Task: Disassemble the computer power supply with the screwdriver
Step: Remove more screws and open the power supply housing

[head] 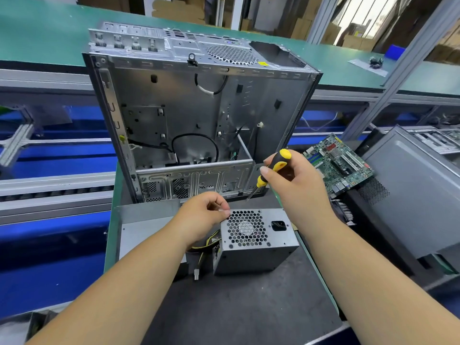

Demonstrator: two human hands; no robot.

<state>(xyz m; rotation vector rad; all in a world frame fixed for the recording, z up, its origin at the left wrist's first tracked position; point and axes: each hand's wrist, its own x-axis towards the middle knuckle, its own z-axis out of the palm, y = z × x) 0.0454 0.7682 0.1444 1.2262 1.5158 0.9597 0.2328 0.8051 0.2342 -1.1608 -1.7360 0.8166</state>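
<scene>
The grey metal power supply (258, 252) stands on the dark mat, its honeycomb fan grille and black power socket facing up. Yellow and black cables trail from its left side. My left hand (202, 215) rests at the grille's upper left corner, fingers pinched together; whether a screw is between them cannot be seen. My right hand (291, 180) grips a yellow and black screwdriver (270, 173), held above and behind the power supply with its tip pointing down-left, clear of the metal.
An open, emptied computer case (189, 115) stands upright just behind the power supply. A flat metal side panel (146, 220) lies at the left under my forearm. A green motherboard (338, 165) and another grey case (410, 195) sit at the right. Conveyor rails run on the left.
</scene>
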